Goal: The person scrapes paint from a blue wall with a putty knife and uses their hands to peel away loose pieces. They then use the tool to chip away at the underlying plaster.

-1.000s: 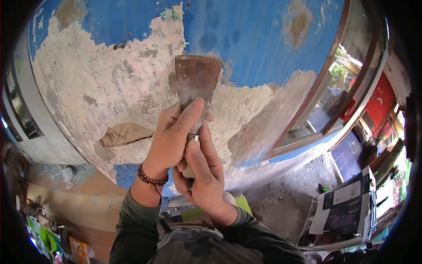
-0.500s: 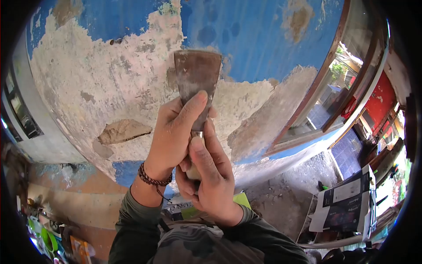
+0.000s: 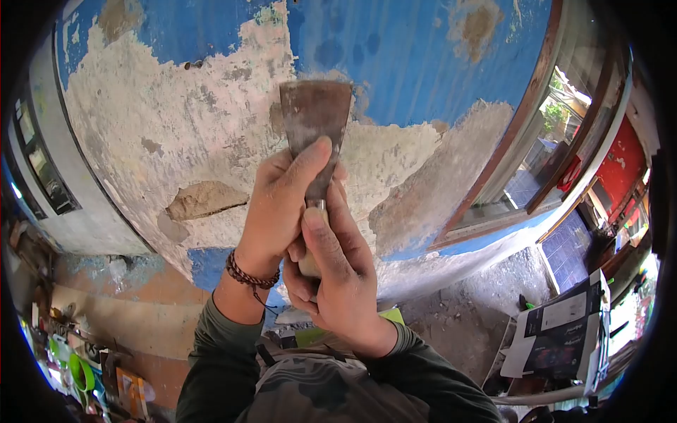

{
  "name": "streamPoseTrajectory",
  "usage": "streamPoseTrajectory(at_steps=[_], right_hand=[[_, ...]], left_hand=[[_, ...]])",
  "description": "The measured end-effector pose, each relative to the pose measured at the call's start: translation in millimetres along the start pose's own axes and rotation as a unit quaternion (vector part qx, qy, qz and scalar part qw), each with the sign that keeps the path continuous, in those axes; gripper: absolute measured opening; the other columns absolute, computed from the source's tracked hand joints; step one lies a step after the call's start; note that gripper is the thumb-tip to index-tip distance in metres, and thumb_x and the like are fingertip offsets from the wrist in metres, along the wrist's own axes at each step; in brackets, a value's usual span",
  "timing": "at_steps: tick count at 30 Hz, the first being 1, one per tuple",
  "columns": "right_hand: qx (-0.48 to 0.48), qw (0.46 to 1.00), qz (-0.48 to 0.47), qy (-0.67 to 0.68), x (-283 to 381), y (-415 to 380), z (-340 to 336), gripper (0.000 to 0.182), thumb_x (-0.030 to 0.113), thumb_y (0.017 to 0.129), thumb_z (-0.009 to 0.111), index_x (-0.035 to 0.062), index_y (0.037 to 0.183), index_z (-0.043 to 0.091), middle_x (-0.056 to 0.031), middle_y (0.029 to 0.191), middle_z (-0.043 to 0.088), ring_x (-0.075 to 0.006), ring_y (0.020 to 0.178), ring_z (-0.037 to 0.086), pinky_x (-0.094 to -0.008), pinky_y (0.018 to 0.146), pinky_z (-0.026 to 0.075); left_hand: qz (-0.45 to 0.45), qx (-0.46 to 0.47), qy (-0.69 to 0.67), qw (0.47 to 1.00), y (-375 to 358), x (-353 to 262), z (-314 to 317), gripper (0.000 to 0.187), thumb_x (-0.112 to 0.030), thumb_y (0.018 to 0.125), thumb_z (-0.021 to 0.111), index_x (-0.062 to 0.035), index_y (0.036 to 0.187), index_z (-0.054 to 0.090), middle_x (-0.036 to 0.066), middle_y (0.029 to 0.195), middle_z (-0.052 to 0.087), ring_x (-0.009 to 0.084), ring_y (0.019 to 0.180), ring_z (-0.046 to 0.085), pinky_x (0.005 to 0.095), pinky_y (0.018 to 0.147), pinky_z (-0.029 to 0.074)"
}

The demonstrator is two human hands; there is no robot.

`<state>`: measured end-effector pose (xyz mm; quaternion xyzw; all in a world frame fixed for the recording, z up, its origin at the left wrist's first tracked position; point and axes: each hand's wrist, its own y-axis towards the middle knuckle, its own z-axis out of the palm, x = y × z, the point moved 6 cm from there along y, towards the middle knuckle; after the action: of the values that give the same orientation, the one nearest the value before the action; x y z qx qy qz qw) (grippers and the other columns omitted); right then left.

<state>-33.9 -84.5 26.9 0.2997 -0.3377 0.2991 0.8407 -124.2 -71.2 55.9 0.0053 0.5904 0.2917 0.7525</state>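
A wide putty knife (image 3: 314, 111) points up in front of the wall (image 3: 211, 134), its blade dusty and worn. My left hand (image 3: 278, 201), with a braided bracelet at the wrist, is closed on the lower blade, thumb laid flat across the metal. Lower down, my right hand (image 3: 342, 271) wraps the pale handle, its thumb near the metal collar. The blade's broad edge overlaps the border between blue paint and bare plaster in this view. Dust coats the fingers of my right hand.
Peeling blue paint surrounds scraped plaster, with a broken hollow (image 3: 204, 200) at lower left. A wood-framed window (image 3: 557, 141) is at right. Below it, a black and white box (image 3: 557, 328) stands near the rubble-strewn floor (image 3: 458, 314). Green items (image 3: 81, 372) lie at lower left.
The view has shifted slightly, so the wall's left edge and the window sit a little further right. Both hands keep the same grip on the putty knife.
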Motion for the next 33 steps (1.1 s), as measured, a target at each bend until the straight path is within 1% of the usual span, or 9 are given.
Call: streamPoseTrajectory(at_steps=[5, 7, 11, 15, 17, 20, 27, 28, 33], right_hand=[[0.024, 1.000, -0.012, 0.003, 1, 2, -2, 0.052, 0.021, 0.097, 0.042, 0.0193, 0.145, 0.021, -0.0015, 0.076, 0.046, -0.0060, 0.042, 0.038, -0.0181, 0.034, 0.026], [-0.005, 1.000, 0.004, 0.000, -4, -1, -8, 0.050, 0.020, 0.098, 0.041, 0.0188, 0.145, 0.023, -0.0015, 0.076, 0.046, -0.0063, 0.042, 0.038, -0.0182, 0.033, 0.025], [0.016, 1.000, -0.009, 0.008, 12, 4, 0, 0.051, 0.022, 0.098, 0.042, 0.0187, 0.145, 0.023, -0.0019, 0.076, 0.046, -0.0068, 0.042, 0.039, -0.0185, 0.033, 0.025], [-0.014, 1.000, -0.006, -0.014, 0, -4, -13, 0.050, 0.022, 0.097, 0.043, 0.0181, 0.144, 0.026, -0.0020, 0.076, 0.046, -0.0064, 0.042, 0.037, -0.0192, 0.033, 0.024], [0.001, 1.000, -0.008, -0.011, 7, 1, -8, 0.050, 0.022, 0.097, 0.043, 0.0181, 0.144, 0.025, -0.0019, 0.076, 0.046, -0.0063, 0.042, 0.037, -0.0191, 0.033, 0.025], [0.011, 1.000, -0.008, -0.005, 13, 4, -4, 0.051, 0.022, 0.097, 0.043, 0.0181, 0.145, 0.024, -0.0017, 0.075, 0.045, -0.0061, 0.041, 0.037, -0.0192, 0.033, 0.024], [0.004, 1.000, -0.017, -0.008, 12, 5, -5, 0.052, 0.021, 0.097, 0.043, 0.0172, 0.145, 0.022, -0.0013, 0.075, 0.045, -0.0056, 0.041, 0.037, -0.0194, 0.032, 0.024], [0.003, 1.000, -0.015, -0.009, 14, 7, -4, 0.052, 0.021, 0.097, 0.043, 0.0172, 0.145, 0.022, -0.0013, 0.075, 0.045, -0.0056, 0.041, 0.037, -0.0194, 0.032, 0.024], [0.012, 0.999, -0.039, -0.025, 4, 1, -12, 0.052, 0.020, 0.097, 0.043, 0.0180, 0.145, 0.023, -0.0010, 0.074, 0.046, -0.0056, 0.041, 0.037, -0.0196, 0.032, 0.025]], left_hand=[[0.007, 0.007, 0.023, 1.000, 1, 0, 4, 0.038, -0.038, 0.088, 0.059, -0.0002, 0.080, 0.061, 0.003, 0.066, 0.060, 0.0077, 0.056, 0.054, 0.0205, 0.050, 0.042], [0.017, -0.015, 0.019, 1.000, 1, 9, 2, 0.040, -0.039, 0.088, 0.058, -0.0003, 0.080, 0.061, 0.003, 0.066, 0.060, 0.0071, 0.056, 0.054, 0.0204, 0.049, 0.042], [-0.026, 0.018, 0.025, 0.999, 6, -7, 7, 0.038, -0.037, 0.089, 0.057, -0.0003, 0.080, 0.061, 0.004, 0.065, 0.060, 0.0075, 0.057, 0.055, 0.0209, 0.050, 0.043], [0.030, -0.025, -0.002, 0.999, 2, 13, 7, 0.039, -0.038, 0.089, 0.057, -0.0004, 0.080, 0.061, 0.004, 0.064, 0.060, 0.0073, 0.049, 0.052, 0.0205, 0.039, 0.038], [0.035, -0.024, -0.002, 0.999, 5, 11, 5, 0.039, -0.038, 0.089, 0.056, -0.0007, 0.080, 0.061, 0.004, 0.065, 0.060, 0.0068, 0.049, 0.052, 0.0200, 0.039, 0.037], [-0.001, 0.021, 0.005, 1.000, 8, -5, 11, 0.035, -0.035, 0.089, 0.058, -0.0012, 0.080, 0.061, 0.003, 0.066, 0.059, 0.0064, 0.055, 0.054, 0.0207, 0.048, 0.042], [0.008, -0.001, -0.004, 1.000, 11, 3, 10, 0.036, -0.037, 0.088, 0.058, -0.0011, 0.081, 0.061, 0.002, 0.067, 0.059, 0.0072, 0.056, 0.054, 0.0206, 0.049, 0.042], [-0.025, 0.006, 0.022, 0.999, 10, -5, 10, 0.037, -0.037, 0.088, 0.058, -0.0011, 0.080, 0.061, 0.002, 0.067, 0.059, 0.0073, 0.058, 0.054, 0.0208, 0.051, 0.043], [0.027, -0.021, 0.005, 0.999, 8, 9, 11, 0.037, -0.037, 0.086, 0.060, -0.0009, 0.080, 0.061, 0.003, 0.066, 0.059, 0.0081, 0.053, 0.054, 0.0207, 0.044, 0.041]])
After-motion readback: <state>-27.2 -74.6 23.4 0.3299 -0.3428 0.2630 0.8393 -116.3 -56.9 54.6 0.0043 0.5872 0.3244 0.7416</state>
